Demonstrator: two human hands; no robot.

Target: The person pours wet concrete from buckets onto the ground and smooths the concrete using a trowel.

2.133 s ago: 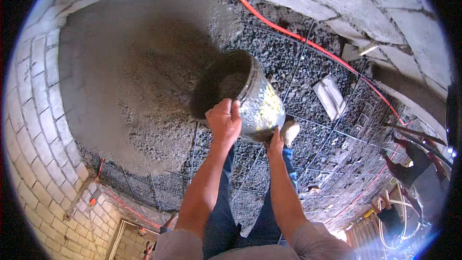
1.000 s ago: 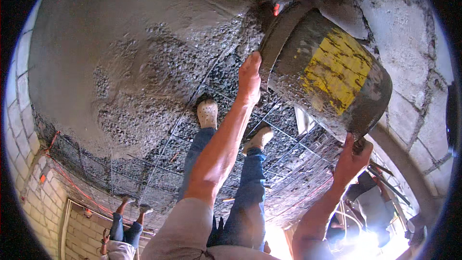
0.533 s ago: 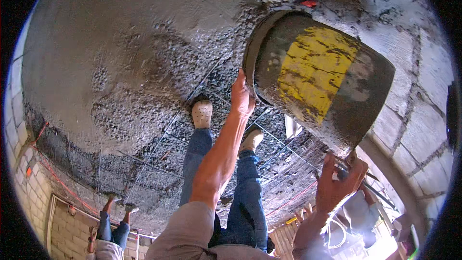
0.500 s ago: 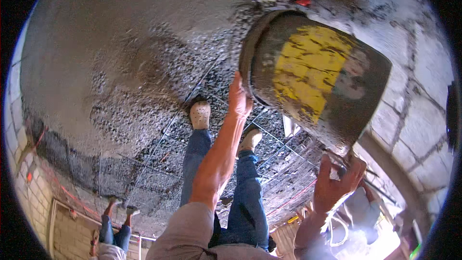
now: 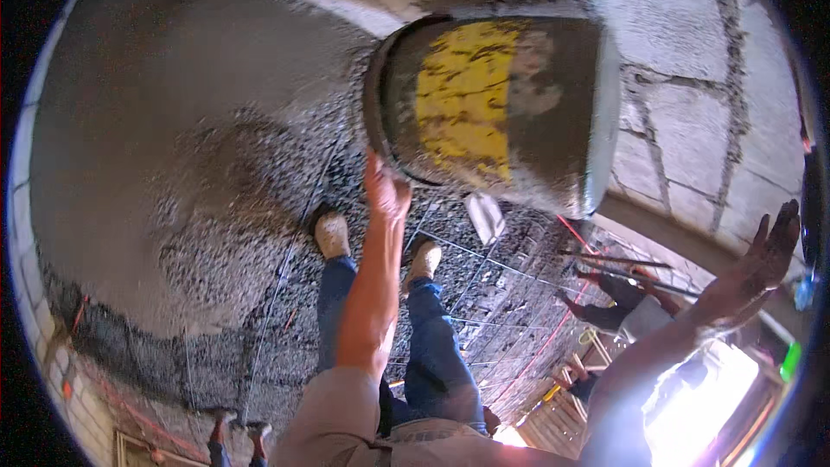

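from where i stood, the bucket, dark with a worn yellow patch, was held up in the air on its side, its mouth toward the wet concrete and its base out to the right, in front of the block wall. the person's left hand gripped it low on the rim. the right hand was off it altogether, open with the fingers extended, well apart at the far right.

that one-handed hold looked to me like the weak spot. with nothing seen under the base, the bucket could have swung or twisted in the grip, and a wet rim could have let it slip toward the shoes below. i couldn't see inside, so how much weight was in it i couldn't tell.

the footing worried me too: the person stood on loose gravel among thin rods, and a toe caught under one could have meant a stumble. a swing to the right might also have knocked the base against the wall.
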